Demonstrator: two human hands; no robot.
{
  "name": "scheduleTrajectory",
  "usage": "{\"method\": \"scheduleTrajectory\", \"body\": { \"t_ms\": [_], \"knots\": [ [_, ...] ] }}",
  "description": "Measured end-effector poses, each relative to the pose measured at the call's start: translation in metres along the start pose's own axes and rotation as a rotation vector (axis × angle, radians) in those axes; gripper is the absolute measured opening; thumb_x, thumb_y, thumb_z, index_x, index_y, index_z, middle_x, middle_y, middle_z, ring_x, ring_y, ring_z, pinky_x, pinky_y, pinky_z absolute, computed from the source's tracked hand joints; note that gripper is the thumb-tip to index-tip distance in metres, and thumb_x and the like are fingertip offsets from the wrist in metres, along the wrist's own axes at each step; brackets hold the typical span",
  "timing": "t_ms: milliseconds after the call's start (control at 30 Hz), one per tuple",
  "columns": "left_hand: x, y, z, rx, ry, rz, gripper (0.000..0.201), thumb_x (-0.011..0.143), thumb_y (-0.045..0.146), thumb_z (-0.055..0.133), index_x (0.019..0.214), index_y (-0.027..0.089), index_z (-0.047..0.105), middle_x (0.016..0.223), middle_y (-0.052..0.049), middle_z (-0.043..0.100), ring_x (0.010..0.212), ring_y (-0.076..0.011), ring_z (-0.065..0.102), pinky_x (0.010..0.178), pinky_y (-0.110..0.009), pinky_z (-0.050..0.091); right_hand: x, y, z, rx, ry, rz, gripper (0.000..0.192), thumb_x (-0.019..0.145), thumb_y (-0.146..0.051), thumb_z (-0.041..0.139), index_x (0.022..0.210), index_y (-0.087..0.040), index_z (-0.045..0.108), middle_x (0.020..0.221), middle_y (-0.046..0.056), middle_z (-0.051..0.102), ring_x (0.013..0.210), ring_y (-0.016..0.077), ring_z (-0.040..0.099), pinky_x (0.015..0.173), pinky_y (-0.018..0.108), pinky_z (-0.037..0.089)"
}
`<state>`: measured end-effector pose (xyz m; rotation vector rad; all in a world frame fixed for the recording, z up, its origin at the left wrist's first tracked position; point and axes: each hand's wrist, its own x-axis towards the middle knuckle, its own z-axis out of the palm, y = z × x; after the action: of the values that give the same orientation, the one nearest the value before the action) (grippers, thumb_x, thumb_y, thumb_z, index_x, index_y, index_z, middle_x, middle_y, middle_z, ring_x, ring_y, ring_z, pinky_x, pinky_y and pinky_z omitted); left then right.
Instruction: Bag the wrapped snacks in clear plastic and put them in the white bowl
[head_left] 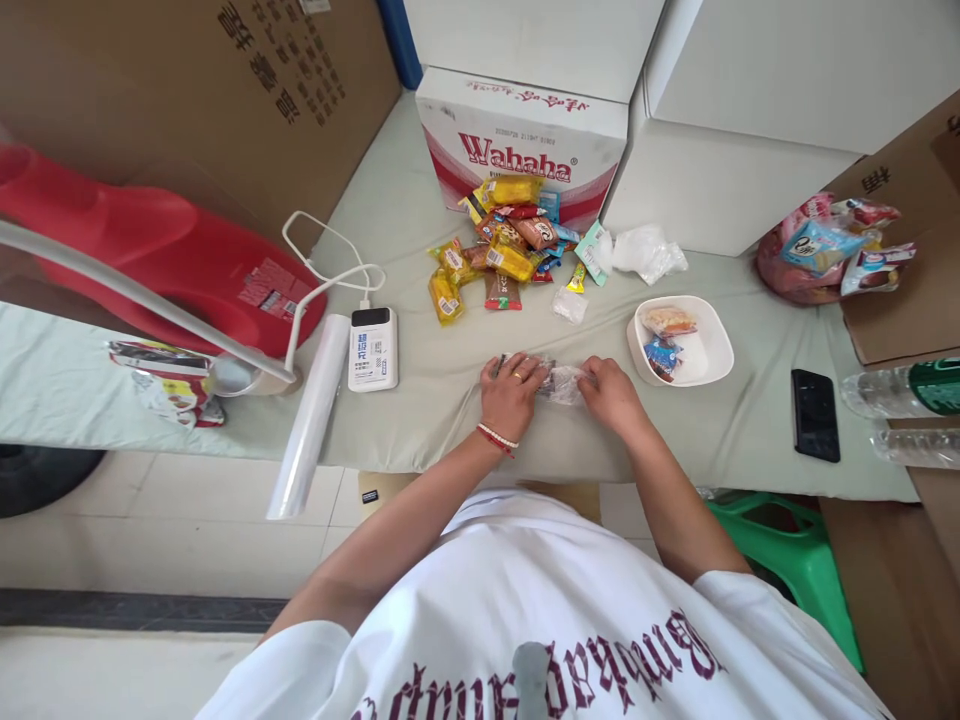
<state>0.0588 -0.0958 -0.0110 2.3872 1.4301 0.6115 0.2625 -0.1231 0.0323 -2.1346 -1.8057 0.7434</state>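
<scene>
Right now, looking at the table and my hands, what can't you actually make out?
- Head view: contents of the clear bag, covered by the left hand and right hand.
- Snack pile labels: too small.
- Water bottle: cut off by the right edge.
- White bowl packets: print too small.

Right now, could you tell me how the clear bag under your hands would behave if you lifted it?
The clear bag looks thin and crinkled, so it would probably flop and sag. It lies flat between the left hand and right hand, so it seems light. Its glossy film may be slippery; the dark items inside could shift.
</scene>
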Motion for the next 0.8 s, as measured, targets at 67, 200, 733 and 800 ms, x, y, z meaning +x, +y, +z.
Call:
{"method": "scheduleTrajectory", "body": {
  "t_ms": [67,200,733,800],
  "knots": [
    [-0.003,-0.001,0.002,0.018,-0.014,0.021,0.04,0.101,0.016,0.051,0.125,0.039,0.072,0.138,0.001,0.072,0.141,-0.0243,0.054,0.123,-0.058,0.024,0.003,-0.007,-0.005,0.121,0.031,0.025,0.016,0.097,-0.031,0.053,0.102,-0.022,0.064,0.087,0.004,0.067,0.078,0.0205,0.062,0.076,0.029,0.044],
    [-0.007,-0.001,0.005,-0.022,-0.015,0.053,0.041,0.102,0.016,0.048,0.131,0.035,0.07,0.145,-0.003,0.068,0.139,-0.0265,0.054,0.12,-0.056,0.033,0.02,-0.04,-0.005,0.135,0.128,-0.037,0.014,0.096,-0.027,0.053,0.101,-0.023,0.066,0.085,0.002,0.07,0.078,0.0195,0.063,0.075,0.028,0.043],
    [-0.043,-0.032,-0.023,-0.724,0.476,-0.535,0.02,0.077,0.019,0.052,0.094,0.022,0.062,0.105,-0.006,0.066,0.107,-0.0198,0.066,0.096,-0.036,0.057,0.0,-0.106,0.069,-0.311,0.121,-0.35,0.041,0.096,-0.052,0.067,0.114,-0.017,0.059,0.117,0.02,0.058,0.109,0.0344,0.05,0.09,0.047,0.049],
    [-0.045,-0.033,-0.029,-0.661,0.444,-0.563,0.015,0.082,0.021,0.052,0.092,0.022,0.063,0.101,-0.004,0.066,0.1,-0.0186,0.065,0.093,-0.034,0.056,0.001,-0.107,0.075,-0.332,0.141,-0.317,0.039,0.096,-0.05,0.068,0.114,-0.017,0.058,0.116,0.019,0.057,0.108,0.034,0.05,0.089,0.047,0.049]
  ]
}}
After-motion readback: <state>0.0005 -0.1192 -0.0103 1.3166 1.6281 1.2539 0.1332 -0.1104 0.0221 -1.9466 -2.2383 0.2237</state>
